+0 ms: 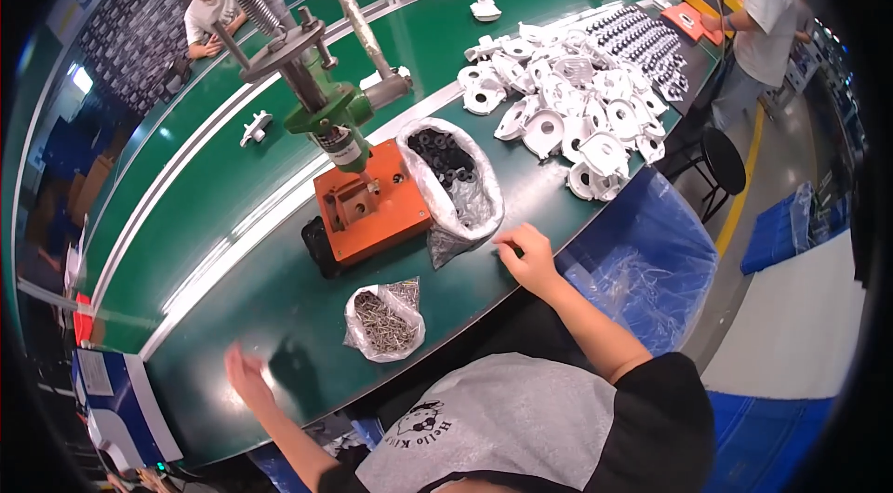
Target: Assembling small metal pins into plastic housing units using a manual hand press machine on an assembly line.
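My left hand (247, 379) is over the green bench at the lower left, smeared by motion, so its fingers are not clear. Beside the bag of black parts (487, 179), my right hand (527, 257) is closed with its fingers curled; whatever it may hold is hidden. That white plastic bag has its mouth rolled open around small black round parts. A smaller clear bag of metal screws or pins (385, 322) lies between my hands, nearer to me. Behind it stands a green hand press (337, 116) with a red-knobbed lever and an orange base block (395, 219).
White plastic housings (577, 93) lie heaped on the bench at the right, with rows of dark parts (637, 42) behind. A green conveyor (200, 177) runs past the press and carries a few white pieces. A blue lined bin (642, 260) stands at right. Other people (758, 19) work nearby.
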A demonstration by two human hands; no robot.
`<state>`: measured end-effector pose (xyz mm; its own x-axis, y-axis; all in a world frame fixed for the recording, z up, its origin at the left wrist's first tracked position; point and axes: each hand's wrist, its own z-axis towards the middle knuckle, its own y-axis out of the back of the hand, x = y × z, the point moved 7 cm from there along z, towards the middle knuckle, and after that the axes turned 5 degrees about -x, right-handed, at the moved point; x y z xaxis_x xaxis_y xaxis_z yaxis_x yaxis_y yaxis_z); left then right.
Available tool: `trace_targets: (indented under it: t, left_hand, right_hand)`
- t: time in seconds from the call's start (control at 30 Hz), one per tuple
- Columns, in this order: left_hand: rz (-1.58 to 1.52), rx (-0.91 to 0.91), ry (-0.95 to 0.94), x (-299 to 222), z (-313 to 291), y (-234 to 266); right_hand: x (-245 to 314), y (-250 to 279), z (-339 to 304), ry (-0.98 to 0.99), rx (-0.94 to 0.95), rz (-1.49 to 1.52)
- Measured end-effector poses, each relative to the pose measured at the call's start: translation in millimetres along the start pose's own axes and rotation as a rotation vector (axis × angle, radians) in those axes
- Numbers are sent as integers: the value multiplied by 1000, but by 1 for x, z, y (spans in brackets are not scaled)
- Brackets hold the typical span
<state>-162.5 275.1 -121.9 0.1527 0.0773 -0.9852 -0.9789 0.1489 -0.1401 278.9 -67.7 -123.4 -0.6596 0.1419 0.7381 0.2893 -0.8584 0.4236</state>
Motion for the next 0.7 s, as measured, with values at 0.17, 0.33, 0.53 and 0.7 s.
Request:
trace_targets:
  t: [0.17, 0.33, 0.53, 0.7]
  left_hand:
    - [226, -210, -108, 21, -72, 87]
    - [633, -206, -214, 14, -60, 45]
    - [691, -229, -232, 18, -52, 36]
    - [687, -258, -232, 13, -55, 43]
  right_hand:
    - [189, -52, -5, 28, 1043, 1093]
    - [352, -9, -64, 493, 1619, 1810]
    - [358, -5, -84, 538, 1634, 1737]
    - [361, -5, -91, 588, 1695, 1678]
